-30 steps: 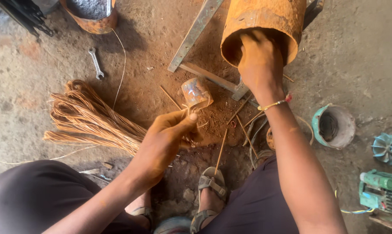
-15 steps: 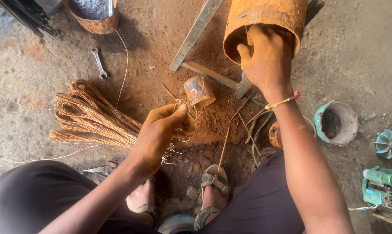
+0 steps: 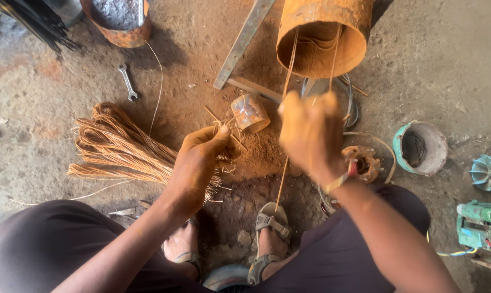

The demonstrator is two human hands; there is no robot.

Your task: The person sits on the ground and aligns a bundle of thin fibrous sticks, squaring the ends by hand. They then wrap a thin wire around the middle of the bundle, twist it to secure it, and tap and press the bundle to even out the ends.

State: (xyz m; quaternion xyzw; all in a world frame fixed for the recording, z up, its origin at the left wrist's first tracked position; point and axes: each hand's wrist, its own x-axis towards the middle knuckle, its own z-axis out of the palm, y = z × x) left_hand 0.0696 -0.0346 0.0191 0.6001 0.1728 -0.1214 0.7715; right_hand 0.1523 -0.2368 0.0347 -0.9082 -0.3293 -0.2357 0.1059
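My right hand (image 3: 310, 133) is closed around thin copper wire strands (image 3: 289, 65) that run up into the open mouth of a rusty orange cylinder (image 3: 324, 38). One strand hangs down below the hand toward my sandalled foot (image 3: 270, 230). My left hand (image 3: 199, 160) pinches a few short wire ends next to a small rusty can (image 3: 249, 112) lying on the dirt. A big bundle of copper wire (image 3: 115, 146) lies on the ground just left of that hand.
A spanner (image 3: 127, 81) lies at upper left near a rusty bucket (image 3: 118, 19). A metal angle bar (image 3: 242, 40) slants beside the cylinder. A teal motor housing (image 3: 419, 147), a small fan impeller (image 3: 487, 172) and a green machine (image 3: 481, 225) sit on the right.
My right hand has come away from the cylinder's mouth toward me, drawing wire strands out of it. My left hand stays near the small can.
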